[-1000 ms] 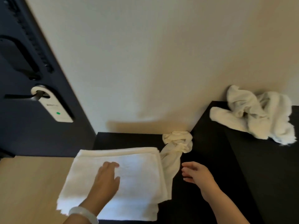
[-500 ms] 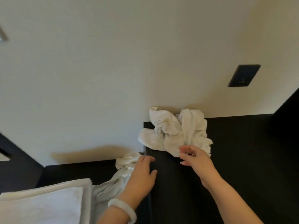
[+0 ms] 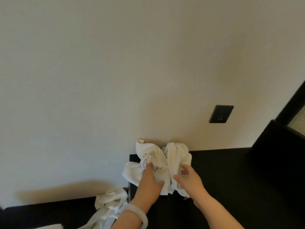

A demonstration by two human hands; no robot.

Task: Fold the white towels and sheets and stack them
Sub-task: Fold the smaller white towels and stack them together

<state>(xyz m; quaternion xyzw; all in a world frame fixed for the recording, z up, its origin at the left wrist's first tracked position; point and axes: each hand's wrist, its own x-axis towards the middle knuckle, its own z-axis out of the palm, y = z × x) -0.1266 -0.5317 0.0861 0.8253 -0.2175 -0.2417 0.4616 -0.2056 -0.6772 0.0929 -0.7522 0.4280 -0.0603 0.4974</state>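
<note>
You are resting your left grip (image 3: pixel 149 179), fingers apart, on the crumpled white towel (image 3: pixel 178 156), right grip (image 3: pixel 189 180) spread open beside it; you should be pinching hems, not the bunched middle.

Soft, dim warm light, a blurry shadow low on the wall (image 3: pixel 115 80), slight motion blur, wide-angle bending at edges.

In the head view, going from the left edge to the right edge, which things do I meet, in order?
twisted white cloth → left hand → right hand → black wall plate
</note>
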